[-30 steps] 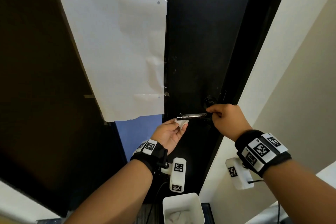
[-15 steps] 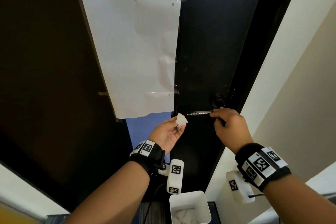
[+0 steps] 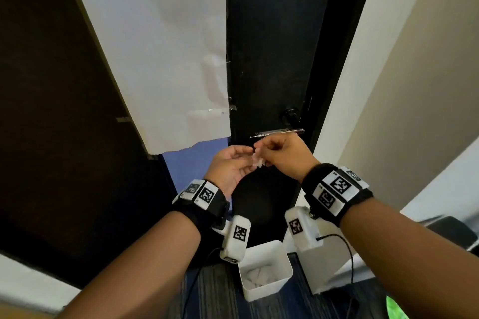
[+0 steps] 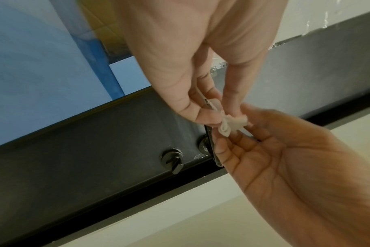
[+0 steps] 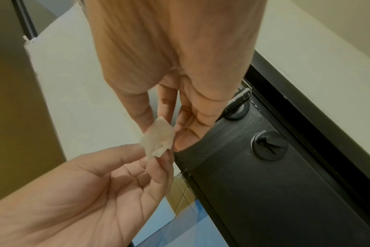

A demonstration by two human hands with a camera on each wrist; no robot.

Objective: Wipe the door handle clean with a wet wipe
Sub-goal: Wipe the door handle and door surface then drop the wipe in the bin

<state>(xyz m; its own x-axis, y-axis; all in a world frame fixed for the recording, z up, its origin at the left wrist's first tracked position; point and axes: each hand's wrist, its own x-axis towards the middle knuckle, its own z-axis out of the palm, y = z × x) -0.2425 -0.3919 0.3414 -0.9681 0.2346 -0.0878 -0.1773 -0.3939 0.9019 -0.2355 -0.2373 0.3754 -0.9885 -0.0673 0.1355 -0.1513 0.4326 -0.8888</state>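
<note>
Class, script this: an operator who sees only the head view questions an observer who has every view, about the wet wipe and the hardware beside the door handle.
Operator: Is the wet wipe flat or bunched?
Observer: Bunched. The left wrist view shows the wet wipe crumpled into a wad, pinched between the left hand and the right hand.
Operator: What is the dark knob near the door handle?
Observer: The right wrist view shows a thumb-turn lock with a slim lever, beside the door handle.

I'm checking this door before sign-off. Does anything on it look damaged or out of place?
Yes: the white paper sheet taped over the door has a ragged, torn bottom edge, leaving blue showing beneath. The handle looks straight.
</note>
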